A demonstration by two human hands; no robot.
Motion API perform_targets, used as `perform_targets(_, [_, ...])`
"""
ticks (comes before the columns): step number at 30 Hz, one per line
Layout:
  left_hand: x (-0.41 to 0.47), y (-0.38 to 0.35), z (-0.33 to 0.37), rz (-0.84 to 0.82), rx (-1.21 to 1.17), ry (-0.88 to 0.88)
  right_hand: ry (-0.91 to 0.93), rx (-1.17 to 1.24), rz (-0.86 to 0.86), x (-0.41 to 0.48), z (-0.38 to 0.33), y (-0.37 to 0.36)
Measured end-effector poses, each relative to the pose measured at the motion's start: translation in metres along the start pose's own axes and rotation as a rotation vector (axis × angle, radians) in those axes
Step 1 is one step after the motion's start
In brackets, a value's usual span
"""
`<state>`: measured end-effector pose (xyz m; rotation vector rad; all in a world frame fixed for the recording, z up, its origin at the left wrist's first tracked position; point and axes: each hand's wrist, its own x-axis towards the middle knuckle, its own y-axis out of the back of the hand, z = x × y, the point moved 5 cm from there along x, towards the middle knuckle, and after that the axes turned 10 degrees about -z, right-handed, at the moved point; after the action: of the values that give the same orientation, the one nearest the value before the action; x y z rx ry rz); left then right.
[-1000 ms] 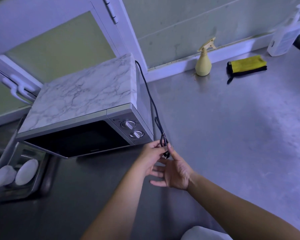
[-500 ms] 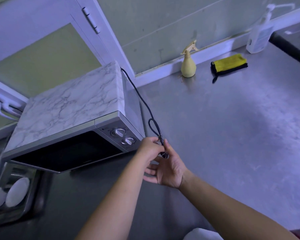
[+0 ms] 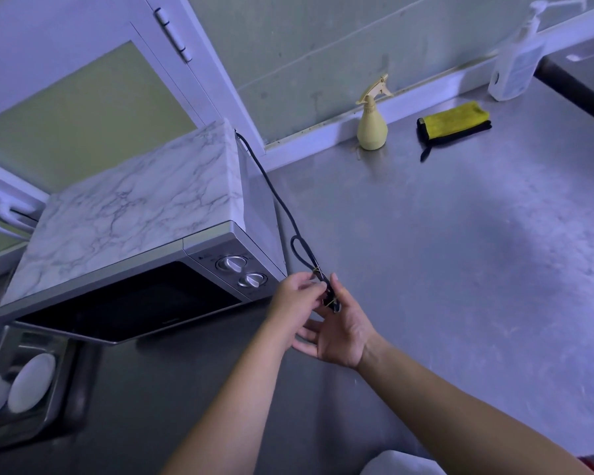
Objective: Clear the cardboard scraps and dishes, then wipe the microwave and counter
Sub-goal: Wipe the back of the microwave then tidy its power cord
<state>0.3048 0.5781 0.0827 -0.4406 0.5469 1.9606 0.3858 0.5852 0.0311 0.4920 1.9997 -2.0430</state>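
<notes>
Black cord [image 3: 290,217] runs from the back of the microwave [image 3: 134,207] down its right side to a folded bundle held just off the front corner. The left hand [image 3: 294,296] pinches that bundle with curled fingertips. The right hand [image 3: 340,332] lies palm-up beneath it, fingers loosely spread and thumb raised against the cord. A thin yellowish tie [image 3: 329,303] seems to wrap the bundle, though it is too small to be sure. The step looks like tidying the cord before wiping. To do it well, keep the pinch close to the tie so the loops stay together, leave slack toward the microwave so it is not dragged, and lay the bundle beside it, off the steel counter [image 3: 460,252] still to be wiped. The cloth [image 3: 453,122] and spray bottle [image 3: 371,126] wait by the far wall, and the dishes [image 3: 31,382] sit in a tray at lower left.
</notes>
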Motion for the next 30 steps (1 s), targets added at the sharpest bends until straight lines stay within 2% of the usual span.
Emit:
perform_targets(2, [-0.006,0.005,0.002,0.163,0.151,-0.142,-0.001,0.002,-0.003,-0.001,-0.001,0.000])
perform_targets(4, [-0.011,0.000,0.001,0.158,0.304,-0.258,0.010,-0.011,-0.003,-0.003,-0.003,0.000])
perform_targets(7, [-0.013,-0.010,-0.003,0.120,0.464,-0.312,0.025,-0.024,-0.012,-0.004,-0.005,-0.001])
perform_targets(10, [-0.013,-0.013,-0.002,0.224,0.539,-0.325,0.027,-0.019,-0.041,-0.002,0.000,-0.005])
perform_targets(17, [-0.011,-0.015,-0.005,0.263,0.490,-0.338,0.107,0.032,0.089,-0.001,-0.010,-0.001])
perform_targets(21, [-0.002,-0.001,-0.001,0.233,0.377,-0.248,0.209,-0.042,0.278,0.002,-0.022,0.008])
perform_targets(25, [0.012,0.023,0.008,0.270,0.192,-0.201,0.300,-0.075,0.376,-0.001,-0.038,0.021])
perform_targets(30, [0.024,0.026,0.018,0.223,0.206,-0.186,0.349,-0.187,0.474,-0.005,-0.040,0.037])
